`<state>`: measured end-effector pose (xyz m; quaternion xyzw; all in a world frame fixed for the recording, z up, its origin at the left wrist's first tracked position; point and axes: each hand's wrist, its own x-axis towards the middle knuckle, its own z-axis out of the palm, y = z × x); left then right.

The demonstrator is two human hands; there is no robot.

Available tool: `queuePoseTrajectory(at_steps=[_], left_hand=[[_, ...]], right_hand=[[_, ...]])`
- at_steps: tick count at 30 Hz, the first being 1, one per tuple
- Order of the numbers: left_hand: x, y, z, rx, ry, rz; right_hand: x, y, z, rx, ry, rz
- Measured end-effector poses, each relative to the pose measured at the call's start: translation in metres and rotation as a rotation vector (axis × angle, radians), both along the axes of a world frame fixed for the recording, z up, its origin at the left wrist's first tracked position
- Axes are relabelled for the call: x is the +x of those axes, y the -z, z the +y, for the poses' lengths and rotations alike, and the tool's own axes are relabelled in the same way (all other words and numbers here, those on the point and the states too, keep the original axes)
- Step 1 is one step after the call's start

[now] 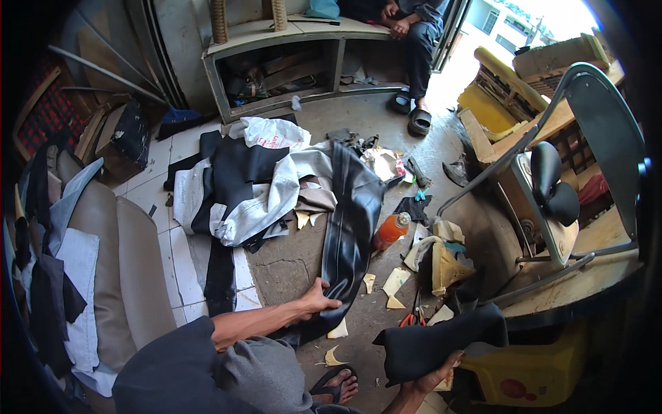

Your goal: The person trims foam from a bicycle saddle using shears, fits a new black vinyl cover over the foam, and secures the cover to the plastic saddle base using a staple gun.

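Note:
My left hand (318,301) is closed on the near part of a long strip of shiny black vinyl (353,214), which trails away from me over a heap of scraps. In my right hand (440,375), gripped from below, is a black piece of matte material (441,343), folded or wrapped into a broad slab; what lies inside it is hidden. Between the hands, orange-handled scissors (414,317) lie on the floor beside pale foam scraps (396,281). An orange-coloured bottle (391,231) sits past them. My sandalled foot (338,383) shows below.
Grey and black fabric pieces (258,190) are heaped ahead. Brown cushions (145,255) line the left side. At right, a metal-framed chair (552,186) rests on a wooden board above a yellow crate (531,372). Another person (417,55) sits on the far bench (303,29).

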<state>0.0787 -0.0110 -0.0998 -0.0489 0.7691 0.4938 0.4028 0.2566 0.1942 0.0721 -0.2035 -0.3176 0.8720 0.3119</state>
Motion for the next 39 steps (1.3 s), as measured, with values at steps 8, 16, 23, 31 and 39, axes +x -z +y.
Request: queuePoseTrajectory(at_steps=[8, 16, 23, 31, 39], left_hand=[[0.089, -0.070, 0.020, 0.319, 0.389, -0.724], [0.204, -0.038, 0.073, 0.441, 1.385, -0.183], [0.057, -0.047, 0.078, 0.090, 1.127, 0.694], [-0.018, 0.040, -0.031, -0.244, 0.732, 0.899], [0.034, -0.033, -0.002, 0.059, 0.264, 0.924]], right_hand=[[0.018, 0.012, 0.016, 0.005, 0.113, -0.109], [0.062, 0.005, 0.030, 0.234, 0.199, -0.302], [0.041, 0.043, 0.009, 0.627, -0.010, -0.910], [0.003, 0.141, -0.074, 1.238, -0.332, -1.337], [0.029, 0.147, -0.027, 1.101, -0.037, -1.103]])
